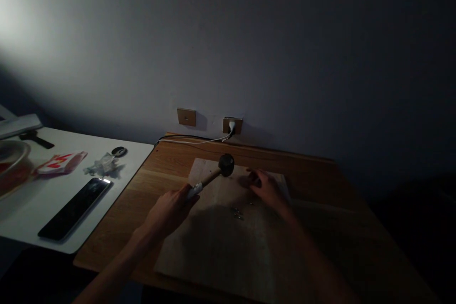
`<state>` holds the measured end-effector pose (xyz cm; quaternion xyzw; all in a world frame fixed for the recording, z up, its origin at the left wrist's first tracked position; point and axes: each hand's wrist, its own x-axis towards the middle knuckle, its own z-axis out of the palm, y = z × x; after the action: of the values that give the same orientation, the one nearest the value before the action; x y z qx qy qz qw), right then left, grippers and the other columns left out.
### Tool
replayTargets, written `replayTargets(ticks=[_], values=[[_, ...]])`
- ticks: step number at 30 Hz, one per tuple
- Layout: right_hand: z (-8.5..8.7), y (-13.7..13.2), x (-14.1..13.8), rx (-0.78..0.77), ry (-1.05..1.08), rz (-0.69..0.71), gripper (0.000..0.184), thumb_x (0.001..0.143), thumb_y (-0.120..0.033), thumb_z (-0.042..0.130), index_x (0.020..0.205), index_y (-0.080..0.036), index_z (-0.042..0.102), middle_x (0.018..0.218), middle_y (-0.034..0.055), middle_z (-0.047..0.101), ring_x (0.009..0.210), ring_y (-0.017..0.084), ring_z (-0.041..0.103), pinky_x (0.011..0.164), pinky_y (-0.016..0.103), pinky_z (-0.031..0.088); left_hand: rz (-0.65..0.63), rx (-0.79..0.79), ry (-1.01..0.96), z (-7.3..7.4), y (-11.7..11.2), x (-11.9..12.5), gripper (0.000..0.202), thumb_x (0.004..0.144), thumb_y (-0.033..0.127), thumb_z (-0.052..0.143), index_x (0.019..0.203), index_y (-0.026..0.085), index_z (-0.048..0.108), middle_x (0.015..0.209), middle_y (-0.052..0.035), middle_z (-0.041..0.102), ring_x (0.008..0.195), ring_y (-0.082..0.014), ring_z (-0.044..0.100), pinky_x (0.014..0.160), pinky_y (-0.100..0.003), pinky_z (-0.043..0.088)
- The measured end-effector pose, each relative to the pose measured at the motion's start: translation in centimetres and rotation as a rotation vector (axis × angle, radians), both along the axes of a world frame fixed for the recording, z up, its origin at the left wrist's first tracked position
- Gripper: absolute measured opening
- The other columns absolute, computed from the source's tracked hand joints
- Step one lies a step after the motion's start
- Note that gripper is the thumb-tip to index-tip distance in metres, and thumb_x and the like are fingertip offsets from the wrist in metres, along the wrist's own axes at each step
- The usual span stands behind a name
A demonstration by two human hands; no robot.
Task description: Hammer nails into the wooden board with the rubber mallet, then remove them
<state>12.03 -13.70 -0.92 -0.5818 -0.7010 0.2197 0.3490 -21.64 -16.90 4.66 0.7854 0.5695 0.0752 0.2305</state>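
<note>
My left hand (pixel 171 209) is closed round the wooden handle of a mallet (pixel 218 169), whose black head hangs just above the far part of a pale wooden board (pixel 217 247). My right hand (pixel 265 189) rests on the board to the right of the mallet head, fingers curled together in a pinch; what they hold is too dark and small to make out. A few small metal pieces (pixel 237 213) lie on the board between my hands.
The board lies on a wooden table (pixel 156 175). A white table (pixel 42 209) to the left carries a black phone (pixel 76 206), a red-and-white packet (pixel 60 161), crumpled plastic and a bowl. A white charger (pixel 232 126) sits in a wall socket, its cable trailing left.
</note>
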Motion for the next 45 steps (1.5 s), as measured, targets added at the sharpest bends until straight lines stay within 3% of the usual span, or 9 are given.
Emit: replayTargets(ticks=[4,8,13,17,22,35,40,45], values=[[1.0,-3.0,0.8,-0.221,-0.029,0.146,0.032,0.08,-0.017,0.068,0.112,-0.022,0.071,0.091,0.0033,0.074,0.082,0.019,0.07,0.076,0.031,0.055,0.071,-0.009,-0.178,-0.1,-0.6,-0.2,0.026,0.097,0.046,0.043,0.095,0.023,0.055,0.069,-0.0012,0.065,0.063,-0.0202,0.065,0.056,-0.025,0.031],[1.4,-4.4,-0.2,-0.232,-0.076,0.232,0.025,0.078,-0.009,0.066,0.098,-0.022,0.074,0.097,0.0059,0.076,0.088,0.021,0.071,0.081,0.032,0.055,0.139,0.015,-0.289,-0.2,-1.3,-0.2,0.037,0.093,0.057,0.042,0.085,0.022,0.053,0.059,0.0033,0.052,0.052,-0.0154,0.054,0.053,-0.024,0.03],[1.2,-2.4,-1.4,-0.083,-0.008,0.187,0.023,0.079,-0.008,0.061,0.091,-0.022,0.075,0.094,0.0056,0.075,0.087,0.02,0.071,0.083,0.032,0.055,0.174,0.004,-0.341,-0.9,-1.6,-0.3,0.042,0.09,0.061,0.043,0.082,0.021,0.054,0.057,0.0046,0.047,0.052,-0.0138,0.05,0.052,-0.024,0.03],[0.8,0.7,-2.6,0.025,0.08,0.104,0.03,0.076,-0.008,0.062,0.1,-0.021,0.074,0.088,0.0024,0.073,0.078,0.017,0.069,0.076,0.029,0.054,0.185,0.003,-0.362,-1.5,-1.6,-0.6,0.043,0.089,0.062,0.045,0.08,0.021,0.055,0.057,0.0045,0.048,0.052,-0.0134,0.049,0.051,-0.024,0.03],[0.3,3.1,-4.3,0.035,0.03,0.177,0.042,0.075,-0.002,0.056,0.108,-0.023,0.071,0.085,0.0009,0.072,0.076,0.016,0.068,0.074,0.027,0.052,0.182,-0.021,-0.377,-1.7,-1.9,-1.0,0.042,0.089,0.061,0.047,0.08,0.021,0.055,0.057,0.0048,0.046,0.051,-0.013,0.049,0.05,-0.023,0.029],[-1.0,4.7,-4.8,0.005,-0.276,0.195,0.052,0.079,0.001,0.054,0.125,-0.021,0.066,0.089,0.0038,0.071,0.076,0.016,0.065,0.075,0.027,0.049,0.191,-0.074,-0.411,-1.9,-1.7,-1.4,0.043,0.087,0.061,0.048,0.081,0.019,0.056,0.058,0.0045,0.047,0.053,-0.012,0.046,0.051,-0.022,0.029],[-1.0,4.8,-5.2,0.015,-0.252,0.222,0.059,0.074,0.004,0.053,0.125,-0.022,0.066,0.093,0.0037,0.073,0.08,0.016,0.067,0.076,0.026,0.051,0.173,-0.088,-0.411,-2.4,-1.8,-1.7,0.041,0.089,0.059,0.048,0.084,0.019,0.057,0.059,0.0049,0.047,0.053,-0.012,0.047,0.051,-0.022,0.029],[-0.6,3.9,-4.7,0.058,-0.122,0.227,0.052,0.077,0.0,0.054,0.122,-0.023,0.068,0.091,0.0026,0.072,0.077,0.015,0.067,0.074,0.026,0.052,0.152,-0.065,-0.414,-2.6,-1.8,-1.8,0.039,0.09,0.057,0.048,0.084,0.019,0.057,0.059,0.0048,0.048,0.053,-0.0122,0.049,0.051,-0.022,0.03]])
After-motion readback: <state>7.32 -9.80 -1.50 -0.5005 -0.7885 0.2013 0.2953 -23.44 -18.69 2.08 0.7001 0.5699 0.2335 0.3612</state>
